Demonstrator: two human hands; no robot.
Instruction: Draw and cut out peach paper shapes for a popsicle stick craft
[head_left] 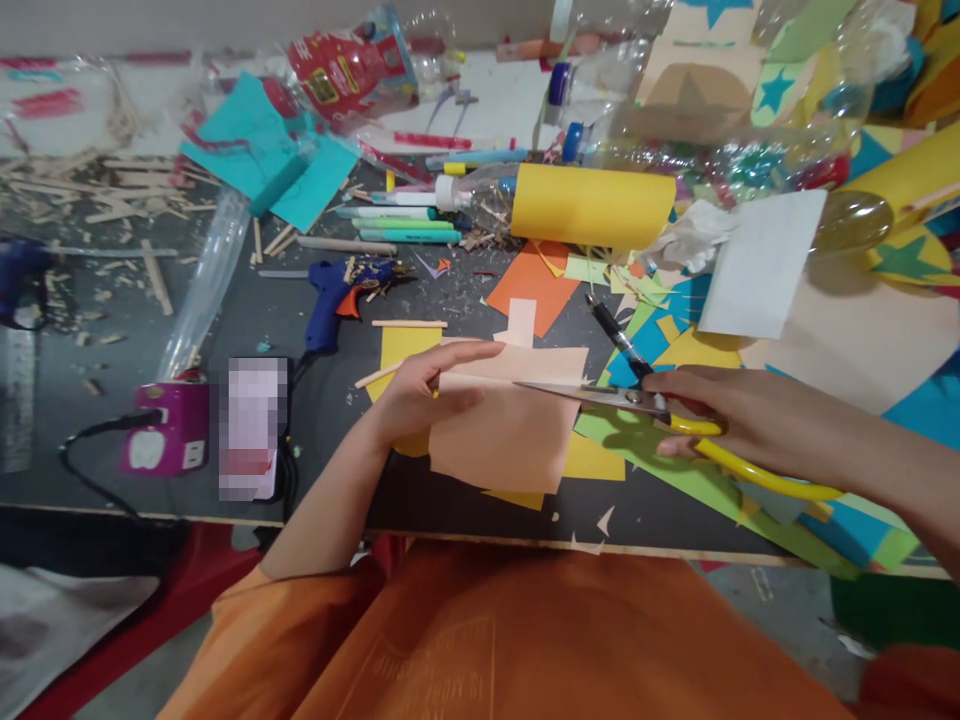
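My left hand is closed on the left edge of a peach sheet of paper, thumb on top. Yellow-handled scissors are in my right hand. Their blades lie across the sheet's upper right part, tips pointing left. A black pen reaches up and left from the fingers of my right hand; I cannot tell whether they grip it. Under and around the sheet are yellow paper pieces. A small peach strip and an orange sheet lie just beyond.
To the left are a blue glue gun, a phone and a purple box with a cable. A bottle wrapped in yellow paper lies beyond, near several markers. Coloured paper scraps cover the right side.
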